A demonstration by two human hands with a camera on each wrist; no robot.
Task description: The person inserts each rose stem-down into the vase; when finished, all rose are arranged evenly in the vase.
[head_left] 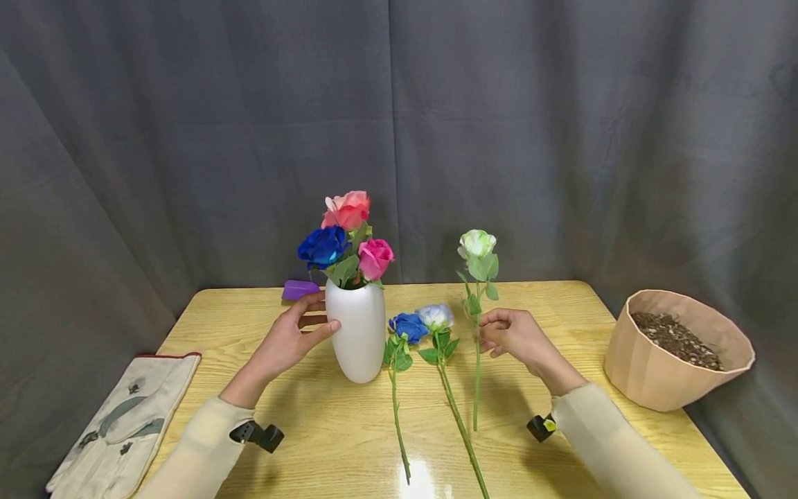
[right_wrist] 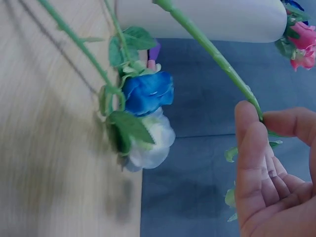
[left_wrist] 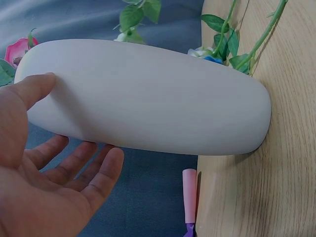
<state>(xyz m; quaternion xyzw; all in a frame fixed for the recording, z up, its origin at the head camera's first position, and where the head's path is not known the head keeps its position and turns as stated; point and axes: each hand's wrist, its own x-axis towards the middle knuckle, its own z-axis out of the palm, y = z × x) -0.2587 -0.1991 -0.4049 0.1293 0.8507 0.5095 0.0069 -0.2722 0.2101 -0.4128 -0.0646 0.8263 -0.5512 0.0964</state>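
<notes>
Grey curtain [head_left: 499, 138] behind a wood-look table [head_left: 337, 443], and I've got my left hand [head_left: 289, 339] curled round the white vase [head_left: 358, 336] between 11 and 12 o'clock while my right hand [head_left: 514, 337] pinches a pale green rose [head_left: 477, 244] by its stem [head_left: 476, 395] at 1 o'clock.

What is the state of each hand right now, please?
Left hand: holding the white vase by its upper part.
Right hand: pinching the stem of the green-white rose.

The vase [head_left: 360, 336] is white, one rose [head_left: 477, 244] greenish-white, the curtain [head_left: 262, 138] grey.
</notes>
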